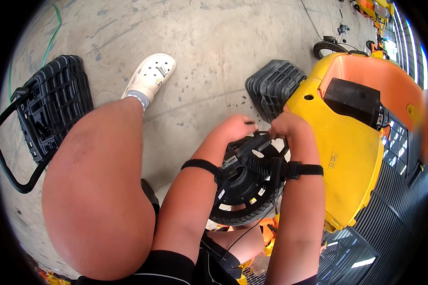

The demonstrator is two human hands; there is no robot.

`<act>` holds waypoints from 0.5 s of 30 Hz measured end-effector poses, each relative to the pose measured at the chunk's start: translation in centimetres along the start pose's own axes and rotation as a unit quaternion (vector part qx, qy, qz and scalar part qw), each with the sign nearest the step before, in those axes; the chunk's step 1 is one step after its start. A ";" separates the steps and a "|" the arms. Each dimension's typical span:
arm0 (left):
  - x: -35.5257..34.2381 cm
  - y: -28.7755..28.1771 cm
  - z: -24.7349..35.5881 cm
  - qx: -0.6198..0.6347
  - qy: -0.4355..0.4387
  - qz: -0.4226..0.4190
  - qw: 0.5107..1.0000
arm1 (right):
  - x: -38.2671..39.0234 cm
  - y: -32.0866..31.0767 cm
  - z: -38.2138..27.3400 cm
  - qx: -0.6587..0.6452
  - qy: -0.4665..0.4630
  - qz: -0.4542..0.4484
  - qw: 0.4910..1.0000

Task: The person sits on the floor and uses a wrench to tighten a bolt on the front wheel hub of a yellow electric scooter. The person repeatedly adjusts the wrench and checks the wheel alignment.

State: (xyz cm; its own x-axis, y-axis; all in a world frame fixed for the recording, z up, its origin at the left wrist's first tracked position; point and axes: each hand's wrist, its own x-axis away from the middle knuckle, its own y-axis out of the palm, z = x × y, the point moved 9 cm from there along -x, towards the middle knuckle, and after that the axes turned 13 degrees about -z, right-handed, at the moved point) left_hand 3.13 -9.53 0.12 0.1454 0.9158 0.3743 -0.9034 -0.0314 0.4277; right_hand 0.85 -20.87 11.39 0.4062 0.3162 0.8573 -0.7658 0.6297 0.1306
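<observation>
A black wheel (245,216) with a thick tyre and a large round hub stands between my forearms, beside a yellow vehicle body (340,166). A black coiled-spring shock absorber (261,166) runs across the wheel. My left hand (238,127) is at the wheel's far edge, fingers bent and pinched at a dark part. Close to its right, my right hand (287,124) has its fingers curled down by the same edge. Whatever small part lies between the fingers is too hidden to name. A black strap crosses each forearm.
A ribbed black plastic crate (276,85) stands beyond my hands, against the yellow body. Another black crate (57,104) with a looped black bar is at the left. My bent leg and cream clog (154,71) are between them. A black box (352,102) sits in the body's orange interior.
</observation>
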 end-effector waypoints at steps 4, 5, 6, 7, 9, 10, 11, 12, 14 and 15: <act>0.1 1.1 -0.3 0.028 -0.043 -0.015 0.999 | -0.2 -0.5 0.8 -0.055 0.009 -0.013 0.998; 0.2 1.1 -0.6 0.026 -0.054 -0.008 0.998 | 0.1 -0.7 0.5 -0.067 0.007 -0.012 0.998; 0.4 1.1 -0.9 0.024 -0.065 -0.002 0.998 | 0.5 -0.9 0.2 -0.080 0.006 -0.012 0.997; 0.5 1.1 -1.2 0.022 -0.077 0.003 0.997 | 0.7 -0.9 0.0 -0.093 0.006 -0.011 0.996; 0.3 1.4 -1.6 0.019 -0.095 -0.001 0.995 | 0.3 -0.7 0.1 -0.067 0.027 -0.019 0.997; 0.2 1.7 -1.9 0.018 -0.104 -0.003 0.994 | 0.2 -0.4 0.3 -0.055 0.038 -0.023 0.997; -0.1 1.8 -2.1 0.008 -0.102 0.001 0.995 | 0.3 -0.2 0.3 -0.045 0.031 -0.011 0.998; -0.4 1.9 -2.4 -0.001 -0.100 0.004 0.995 | 0.7 0.3 0.4 -0.036 0.025 0.002 0.999; -0.5 1.9 -2.5 -0.025 -0.083 0.009 0.996 | 0.8 1.0 0.6 -0.036 0.009 0.079 0.996; -0.5 1.5 -2.4 -0.039 -0.067 0.012 0.997 | 0.5 1.2 0.7 -0.046 0.000 0.144 0.989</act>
State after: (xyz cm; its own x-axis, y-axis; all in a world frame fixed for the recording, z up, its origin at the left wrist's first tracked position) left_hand 0.70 -9.11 -1.42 0.1709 0.8536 0.4921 -0.9350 -0.0171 0.3543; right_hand -0.24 -20.46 12.29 0.1785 0.4912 0.8525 -0.8014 0.5753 -0.1637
